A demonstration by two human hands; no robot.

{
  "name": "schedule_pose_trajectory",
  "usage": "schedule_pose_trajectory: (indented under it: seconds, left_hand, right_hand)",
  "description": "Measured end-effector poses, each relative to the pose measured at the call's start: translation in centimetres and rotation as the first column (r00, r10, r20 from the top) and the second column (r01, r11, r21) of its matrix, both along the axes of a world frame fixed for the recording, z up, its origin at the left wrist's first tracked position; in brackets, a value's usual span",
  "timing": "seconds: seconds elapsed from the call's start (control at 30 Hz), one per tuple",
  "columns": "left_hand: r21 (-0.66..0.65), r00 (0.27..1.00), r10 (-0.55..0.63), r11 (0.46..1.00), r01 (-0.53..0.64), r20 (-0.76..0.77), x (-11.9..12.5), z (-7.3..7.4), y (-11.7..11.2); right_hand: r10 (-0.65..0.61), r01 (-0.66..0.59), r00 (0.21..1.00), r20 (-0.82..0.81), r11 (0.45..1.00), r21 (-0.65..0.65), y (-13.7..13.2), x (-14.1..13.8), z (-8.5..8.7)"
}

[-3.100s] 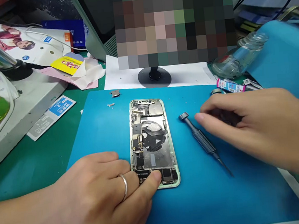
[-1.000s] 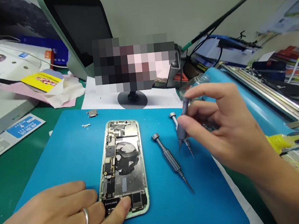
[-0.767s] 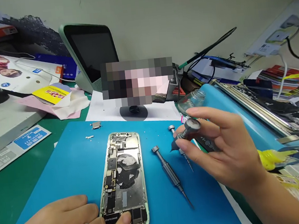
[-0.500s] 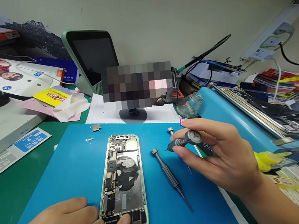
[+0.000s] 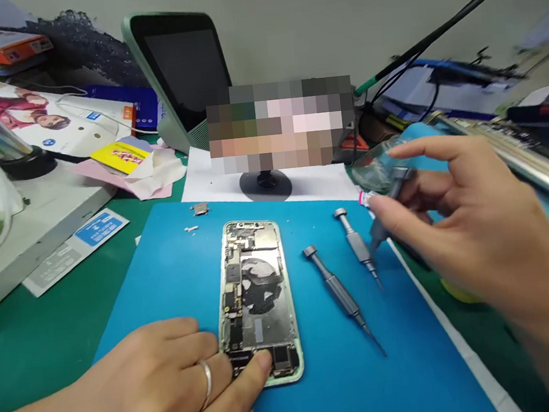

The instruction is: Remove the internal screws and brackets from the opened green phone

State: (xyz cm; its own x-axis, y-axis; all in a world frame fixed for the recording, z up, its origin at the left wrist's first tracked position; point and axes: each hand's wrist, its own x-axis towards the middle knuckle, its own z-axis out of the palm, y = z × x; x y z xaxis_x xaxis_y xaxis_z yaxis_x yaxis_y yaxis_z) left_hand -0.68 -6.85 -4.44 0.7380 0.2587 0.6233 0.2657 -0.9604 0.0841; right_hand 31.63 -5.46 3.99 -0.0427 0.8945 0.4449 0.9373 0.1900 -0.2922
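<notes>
An opened phone (image 5: 270, 320) with its inner parts bare lies on the blue mat (image 5: 174, 274). My left hand (image 5: 160, 379) rests at its lower left, index fingertip pressed on the phone's bottom end, other fingers curled by its edge. Off to the right, my right hand (image 5: 469, 213) has a grey screwdriver (image 5: 397, 191) between thumb and fingers, index finger raised, tip angled down. The hand is blurred and partly hides the tool. Two more screwdrivers, one near (image 5: 341, 295) and one farther (image 5: 357, 244), lie on the mat between phone and right hand.
Small metal parts (image 5: 200, 208) lie at the mat's far left. Behind the mat are a round black stand (image 5: 266, 184) on white paper, a green-framed screen (image 5: 188, 65) and a glass jar (image 5: 373, 174). Papers (image 5: 155, 172) and a white box (image 5: 60, 194) are at left.
My right hand has moved right with the screwdriver, which has swung from sideways to tip-down, uncovering the farther screwdriver. My left fingertip stays on the phone. The camera view has shifted.
</notes>
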Motion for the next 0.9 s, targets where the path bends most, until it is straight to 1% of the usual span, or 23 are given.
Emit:
schedule_pose_trajectory:
  seconds: [0.03,0.07,0.1,0.17,0.23,0.27,0.3,0.33,0.37,0.47,0.57,0.67,0.73,0.83,0.9]
  left_hand:
    - [-0.041,0.999,-0.001,0.999,0.0,-0.036,0.1,0.4,-0.1]
    - [-0.114,0.995,0.057,0.991,-0.067,-0.086,0.2,0.8,-0.3]
    - [-0.131,0.997,0.041,0.99,-0.05,-0.073,0.3,1.1,-0.4]
    - [-0.169,0.993,0.06,0.983,-0.076,-0.098,0.4,1.3,-0.5]
    - [-0.144,0.995,0.057,0.987,-0.069,-0.087,0.2,1.1,-0.5]
    - [-0.091,0.999,0.014,0.996,-0.019,-0.049,0.1,0.9,-0.5]
    - [-0.064,1.0,-0.009,0.998,0.007,-0.028,0.0,0.6,-0.4]
    - [-0.049,0.998,-0.015,0.999,0.012,-0.056,-0.2,0.2,-0.3]
    - [-0.032,0.999,-0.023,0.999,0.022,-0.049,-0.3,-0.1,-0.2]
    - [-0.029,0.998,-0.035,0.999,0.034,-0.049,-0.5,-0.6,0.0]
    - [-0.037,0.999,-0.034,0.999,0.033,-0.025,-0.4,-0.5,0.0]
    - [-0.024,1.0,-0.011,1.0,0.011,-0.007,-0.2,-0.4,0.0]
    - [-0.021,1.0,-0.009,1.0,0.009,-0.017,-0.1,-0.3,0.0]
    - [-0.038,1.0,-0.009,0.999,0.008,-0.026,-0.1,-0.3,0.1]
    - [-0.04,1.0,-0.014,0.999,0.013,-0.022,-0.1,-0.2,0.1]
  right_hand:
    - [-0.037,0.038,0.999,0.038,0.999,-0.036,0.3,0.4,0.1]
    - [-0.059,0.066,0.995,0.075,0.993,-0.1,0.6,0.8,0.2]
    - [-0.067,0.085,0.992,0.11,0.981,-0.172,1.0,1.2,0.2]
    - [-0.062,0.114,0.984,0.169,0.941,-0.32,1.5,1.9,-0.2]
    - [-0.045,0.135,0.976,0.214,0.893,-0.429,1.8,2.2,-0.6]
    - [-0.037,0.142,0.973,0.228,0.874,-0.465,1.9,2.3,-0.8]
    - [-0.031,0.146,0.971,0.237,0.86,-0.488,1.9,2.3,-0.9]
    - [-0.028,0.147,0.971,0.239,0.854,-0.499,1.9,2.3,-0.9]
    - [-0.03,0.147,0.972,0.235,0.854,-0.499,1.8,2.2,-0.9]
    - [-0.046,0.13,0.98,0.193,0.886,-0.445,1.5,1.6,-0.5]
    - [0.0,0.057,0.99,0.14,0.912,-0.406,1.0,0.8,-0.4]
    - [0.089,-0.028,0.989,0.121,0.902,-0.432,0.7,0.4,-0.9]
    - [0.122,-0.056,0.985,0.121,0.893,-0.447,0.6,0.2,-1.4]
    - [0.132,-0.069,0.985,0.114,0.895,-0.44,0.5,0.2,-1.7]
    - [0.117,-0.07,0.989,0.09,0.909,-0.411,0.4,0.1,-1.6]
